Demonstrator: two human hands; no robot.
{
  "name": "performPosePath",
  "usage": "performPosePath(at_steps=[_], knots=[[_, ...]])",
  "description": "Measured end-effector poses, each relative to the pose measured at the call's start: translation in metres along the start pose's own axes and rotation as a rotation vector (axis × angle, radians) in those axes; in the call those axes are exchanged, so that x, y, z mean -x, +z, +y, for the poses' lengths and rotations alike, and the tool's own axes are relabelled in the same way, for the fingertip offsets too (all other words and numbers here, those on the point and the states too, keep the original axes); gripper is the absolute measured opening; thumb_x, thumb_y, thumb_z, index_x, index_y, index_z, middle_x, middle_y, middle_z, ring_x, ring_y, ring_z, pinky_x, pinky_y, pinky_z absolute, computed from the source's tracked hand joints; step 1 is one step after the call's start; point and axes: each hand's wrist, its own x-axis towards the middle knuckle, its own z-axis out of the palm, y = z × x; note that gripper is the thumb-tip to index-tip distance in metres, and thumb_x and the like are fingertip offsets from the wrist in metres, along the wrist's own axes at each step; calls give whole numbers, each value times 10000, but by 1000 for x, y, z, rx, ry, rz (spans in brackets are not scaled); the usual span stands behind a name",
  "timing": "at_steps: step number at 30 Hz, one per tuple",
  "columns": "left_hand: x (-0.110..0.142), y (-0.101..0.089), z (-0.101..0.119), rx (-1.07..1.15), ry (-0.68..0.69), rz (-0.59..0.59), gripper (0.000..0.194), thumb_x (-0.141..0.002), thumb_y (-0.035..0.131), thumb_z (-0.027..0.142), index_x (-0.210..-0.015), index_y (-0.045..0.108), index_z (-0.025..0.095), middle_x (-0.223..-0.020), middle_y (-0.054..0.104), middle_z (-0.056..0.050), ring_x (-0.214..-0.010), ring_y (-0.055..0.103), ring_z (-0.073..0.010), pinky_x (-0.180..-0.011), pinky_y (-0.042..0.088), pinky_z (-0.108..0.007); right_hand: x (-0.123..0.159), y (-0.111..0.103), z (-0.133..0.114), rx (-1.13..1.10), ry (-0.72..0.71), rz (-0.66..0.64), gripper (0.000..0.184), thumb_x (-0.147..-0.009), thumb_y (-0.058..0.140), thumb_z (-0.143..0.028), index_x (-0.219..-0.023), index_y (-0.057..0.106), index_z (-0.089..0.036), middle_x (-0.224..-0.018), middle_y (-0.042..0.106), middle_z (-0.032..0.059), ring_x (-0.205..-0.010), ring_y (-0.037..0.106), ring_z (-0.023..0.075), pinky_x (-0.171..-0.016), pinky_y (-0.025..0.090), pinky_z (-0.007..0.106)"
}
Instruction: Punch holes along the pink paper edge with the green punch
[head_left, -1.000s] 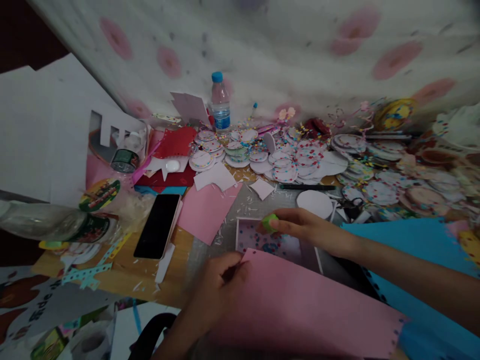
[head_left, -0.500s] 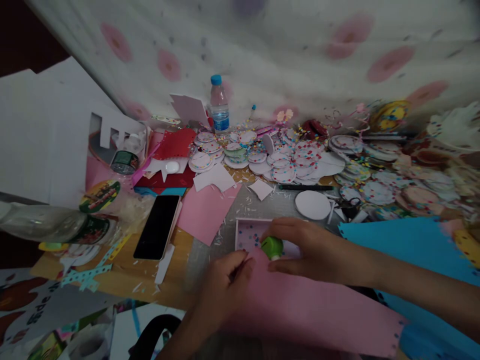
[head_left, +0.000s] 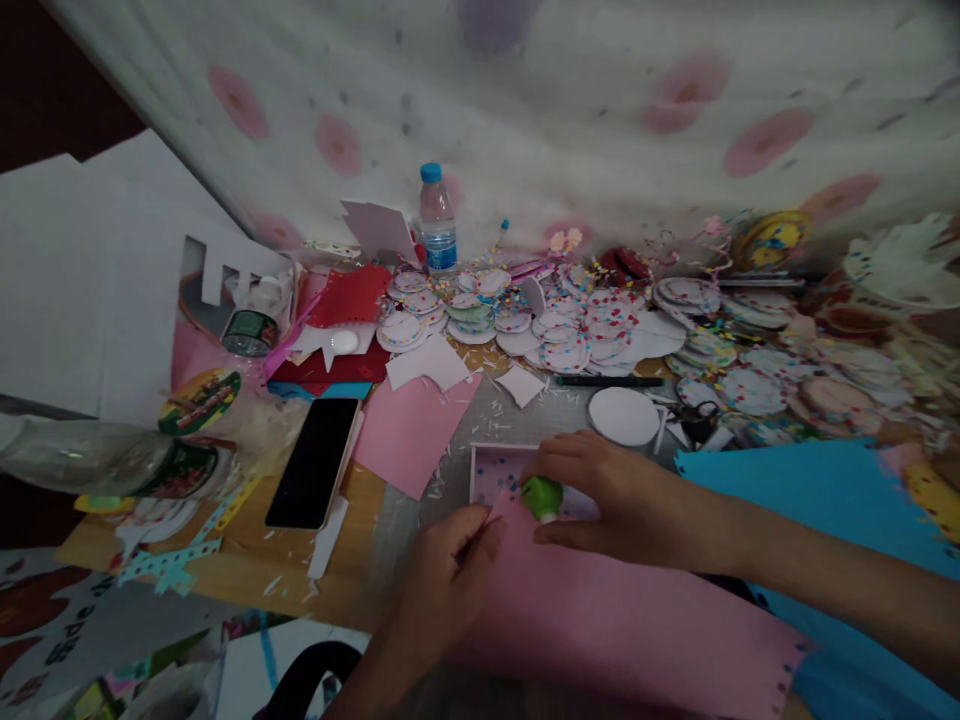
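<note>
My right hand (head_left: pixel 600 495) comes in from the right, its fingers and thumb curled around a small green craft punch (head_left: pixel 541 498). The punch sits at the top left corner of a sheet of pink paper (head_left: pixel 622 620). My left hand (head_left: pixel 457 560) pinches that sheet by its left edge, just beside the punch. Small dark marks or holes run along the sheet's right edge. Under and behind the punch lies a shallow white tray (head_left: pixel 474 470) with small blue bits in it; my right hand and the paper hide part of it.
A blue sheet (head_left: pixel 795 490) lies at the right. Behind are a white oval (head_left: pixel 624 416), a black pen (head_left: pixel 611 381), decorated paper discs (head_left: pixel 566 330) in piles and a water bottle (head_left: pixel 437 220). At left lie a phone (head_left: pixel 313 462) and a larger bottle (head_left: pixel 112 460).
The whole view has shifted slightly, with the things behind sitting a little lower. Both hands keep their hold, and the punch stays at the same corner of the pink paper.
</note>
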Motion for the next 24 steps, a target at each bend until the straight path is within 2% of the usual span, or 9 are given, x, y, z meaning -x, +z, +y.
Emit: performPosePath(at_steps=[8, 11, 15, 18, 24], knots=[[-1, -1, -1, -34, 16, -2, 330, -904, 425, 341, -616, 406, 182, -566, 376, 52, -560, 399, -106, -516, 253, -225, -4, 3, -1, 56, -3, -12, 222, -822, 663, -352, -907, 585, -162, -910, 613, 71, -851, 550, 223, -747, 398, 350], [-3, 0, 1, -37, 43, 24, 329, -907, 432, 330, -617, 436, 175, -563, 401, 50, -557, 408, -104, -515, 258, -222, -5, 3, -2, -57, -9, -38, 200, -812, 675, -332, -903, 599, -171, -921, 616, 57, -870, 558, 206, -757, 409, 323], [-3, 1, 4, 1, 69, 42, 301, -910, 445, 320, -666, 529, 165, -583, 458, 43, -575, 436, -107, -526, 291, -212, -8, 5, -1, -284, 32, -81, 180, -799, 683, -321, -874, 600, -181, -855, 619, 6, -791, 567, 155, -687, 421, 259], [-3, 1, 2, 0, 72, 52, 296, -909, 456, 327, -690, 568, 162, -590, 489, 38, -582, 455, -110, -534, 314, -208, -11, 8, 0, -372, 73, -92, 188, -790, 684, -315, -865, 586, -173, -822, 605, -3, -750, 553, 143, -659, 423, 246], [-4, 2, -2, -8, 46, 17, 314, -913, 444, 329, -701, 600, 158, -645, 584, 13, -636, 526, -132, -571, 353, -217, -11, 16, 0, -240, 31, -31, 103, -786, 641, -210, -763, 551, -165, -769, 594, 15, -730, 525, 156, -677, 385, 282]])
